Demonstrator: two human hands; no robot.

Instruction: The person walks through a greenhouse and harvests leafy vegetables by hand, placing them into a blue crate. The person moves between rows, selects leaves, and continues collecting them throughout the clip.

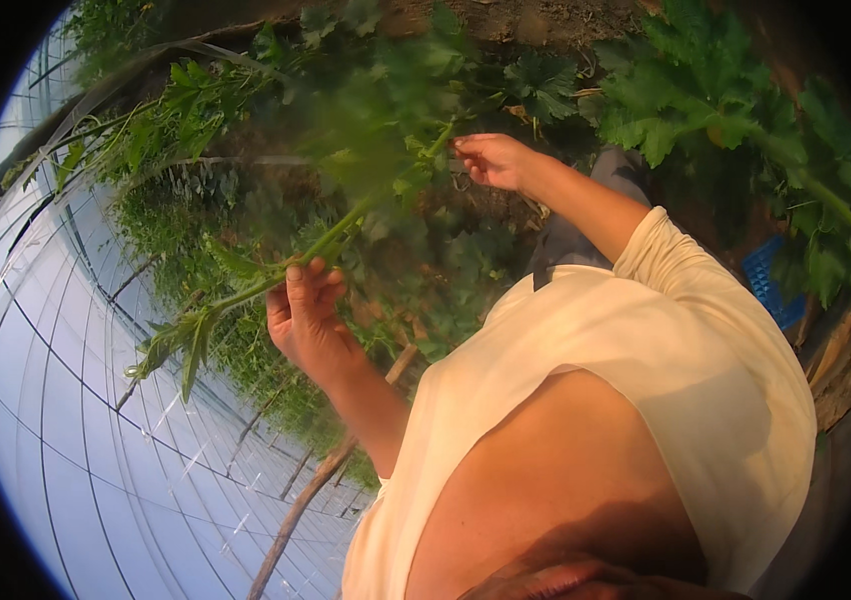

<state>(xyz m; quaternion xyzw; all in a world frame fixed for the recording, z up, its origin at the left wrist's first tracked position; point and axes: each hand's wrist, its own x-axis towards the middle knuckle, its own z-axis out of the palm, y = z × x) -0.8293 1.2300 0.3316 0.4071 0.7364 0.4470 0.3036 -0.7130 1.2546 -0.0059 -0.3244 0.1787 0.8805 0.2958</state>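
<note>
A green cucurbit vine stem (354,214) slants across the view in front of me. My left hand (313,315) pinches it between thumb and fingers. Beyond that grip, the shoot tip (185,337), with young folded leaves and a curled end, hangs out to the left. Farther along, my right hand (497,160) is beside the upper part of the stem, its fingers curled and fingertips close together. Whether they hold a thin piece of the plant is unclear. Large leaves (373,127) over the middle of the vine are blurred.
Broad lobed leaves (695,90) grow at the right, near a blue plastic crate (770,281). Plastic greenhouse sheeting (43,360) on a wire grid curves along the left. A wooden pole (302,506) slants by my left arm. Bare soil (515,21) shows at the top.
</note>
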